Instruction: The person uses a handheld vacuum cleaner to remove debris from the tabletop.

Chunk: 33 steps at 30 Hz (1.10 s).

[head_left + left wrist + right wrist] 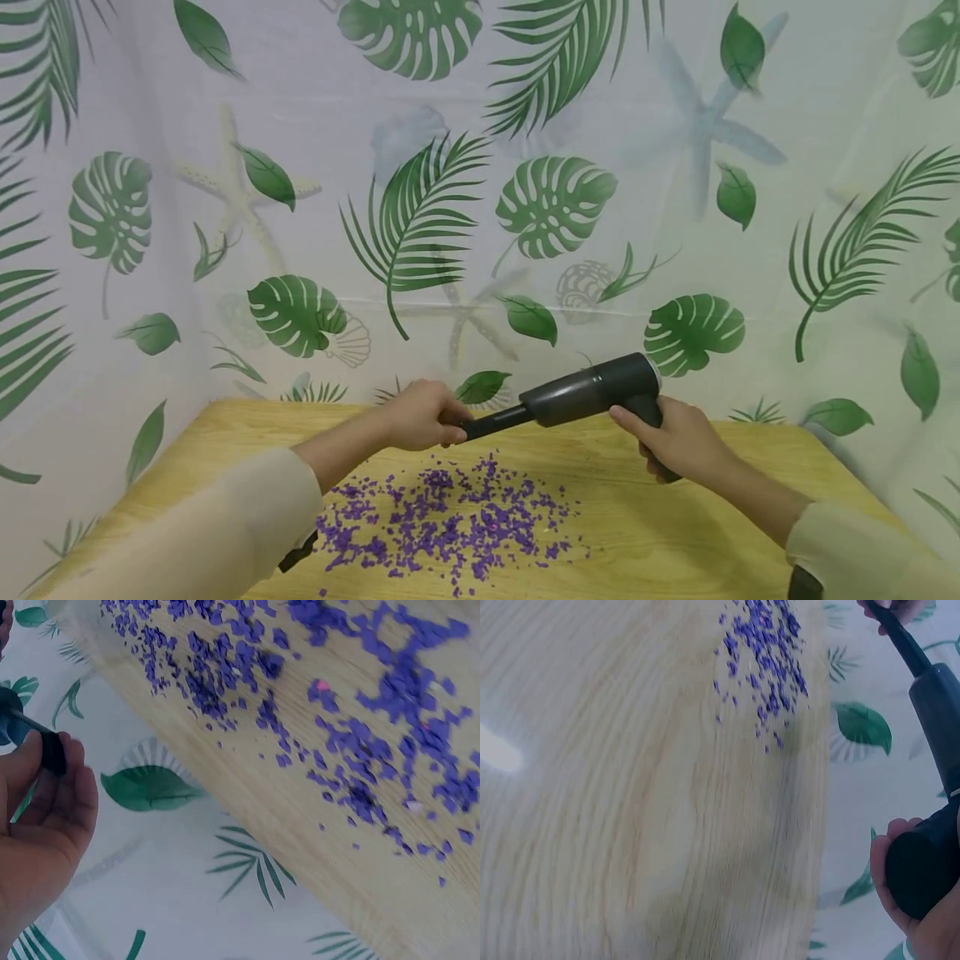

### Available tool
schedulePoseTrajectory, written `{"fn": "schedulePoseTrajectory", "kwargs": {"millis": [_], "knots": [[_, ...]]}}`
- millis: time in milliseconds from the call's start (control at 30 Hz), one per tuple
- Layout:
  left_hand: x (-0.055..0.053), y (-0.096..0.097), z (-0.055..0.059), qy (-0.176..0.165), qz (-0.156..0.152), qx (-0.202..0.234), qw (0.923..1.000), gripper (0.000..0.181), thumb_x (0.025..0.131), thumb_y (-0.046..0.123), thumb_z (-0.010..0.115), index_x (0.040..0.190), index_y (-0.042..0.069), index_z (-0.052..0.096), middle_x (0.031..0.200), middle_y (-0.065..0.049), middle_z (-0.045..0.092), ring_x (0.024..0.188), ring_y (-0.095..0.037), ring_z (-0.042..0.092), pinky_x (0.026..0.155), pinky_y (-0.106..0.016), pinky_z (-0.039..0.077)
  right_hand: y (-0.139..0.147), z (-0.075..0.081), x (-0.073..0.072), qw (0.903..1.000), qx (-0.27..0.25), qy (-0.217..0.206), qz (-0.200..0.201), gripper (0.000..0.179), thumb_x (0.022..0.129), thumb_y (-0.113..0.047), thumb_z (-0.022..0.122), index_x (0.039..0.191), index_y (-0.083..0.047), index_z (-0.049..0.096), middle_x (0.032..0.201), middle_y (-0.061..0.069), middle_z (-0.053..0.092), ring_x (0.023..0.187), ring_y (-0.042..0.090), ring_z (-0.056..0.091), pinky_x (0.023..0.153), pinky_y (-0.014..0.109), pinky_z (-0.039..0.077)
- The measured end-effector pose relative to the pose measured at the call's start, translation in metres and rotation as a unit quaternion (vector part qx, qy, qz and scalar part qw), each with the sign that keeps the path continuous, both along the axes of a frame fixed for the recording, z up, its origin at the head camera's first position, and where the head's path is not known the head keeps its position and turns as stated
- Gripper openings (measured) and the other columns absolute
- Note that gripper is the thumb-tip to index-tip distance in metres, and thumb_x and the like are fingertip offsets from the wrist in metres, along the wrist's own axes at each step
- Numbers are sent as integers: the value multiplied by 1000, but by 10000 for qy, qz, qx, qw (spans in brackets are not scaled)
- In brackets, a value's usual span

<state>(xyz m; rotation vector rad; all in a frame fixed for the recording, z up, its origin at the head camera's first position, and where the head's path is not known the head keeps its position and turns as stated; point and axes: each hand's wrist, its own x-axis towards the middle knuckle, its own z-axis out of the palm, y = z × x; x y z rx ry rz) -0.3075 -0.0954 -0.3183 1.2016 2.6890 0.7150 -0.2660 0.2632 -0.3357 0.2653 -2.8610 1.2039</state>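
Note:
A dark handheld vacuum cleaner [573, 395] with a narrow nozzle is held up over the table, its nozzle pointing left. My right hand [686, 442] grips its handle; in the right wrist view the fingers wrap round the handle's rounded end [922, 870]. With thumb and fingers, my left hand [426, 415] pinches the tip of the nozzle [491, 422]. The left wrist view shows that dark tip [54, 753] between thumb and fingers. Below lie many small purple paper scraps [450, 529], spread loosely over the wood, with a few pink bits among them.
The light wooden table [675, 542] spans the lower part of the head view. Behind it hangs a white sheet [450, 108] printed with green leaves, starfish and shells. Dark straps show at both sleeves.

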Motion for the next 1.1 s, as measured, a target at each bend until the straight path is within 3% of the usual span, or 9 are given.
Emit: {"fn": "schedulePoseTrajectory", "kwargs": {"millis": [167,367,467,667,867,1100], "knots": [[-10,27,-9,341,322,-21,9989,24,93,11,70,114,1,74,99,-9,77,90,-20,72,79,-30,58,22,-2,-9,9994,22,336,71,47,102,-44,54,97,3,50,68,9,60,51,19,59,46,34,50],[-25,56,-24,757,550,-235,9953,19,91,11,72,108,4,77,96,-8,77,89,-22,72,79,-34,58,38,-5,-17,9985,334,392,-162,48,99,-43,59,102,5,57,79,10,68,66,17,64,58,33,52],[-35,68,-34,869,706,-424,9928,17,91,12,73,106,6,78,97,-6,77,88,-19,71,79,-32,57,45,-6,-20,9987,341,238,-278,49,97,-42,63,104,6,59,84,9,71,72,18,65,63,34,52],[-45,84,-50,712,1111,-712,9887,14,90,13,74,103,10,80,96,-2,77,88,-16,71,79,-28,57,52,-10,-27,9983,-230,-397,-360,46,94,-37,69,106,7,62,88,8,71,79,18,67,69,35,54],[-54,99,-63,799,1027,-1070,9857,11,89,13,75,98,11,81,85,1,75,75,-10,66,69,-22,54,57,-17,-33,9950,-355,-834,-409,39,97,-35,65,98,4,62,82,7,65,75,20,61,68,35,49],[-59,115,-66,903,1028,-1501,9792,12,88,7,75,97,12,81,89,1,76,83,-12,69,76,-22,56,69,-30,-40,9898,-811,-1154,-213,32,98,-23,64,104,8,60,87,8,67,79,21,62,70,36,50]]}}
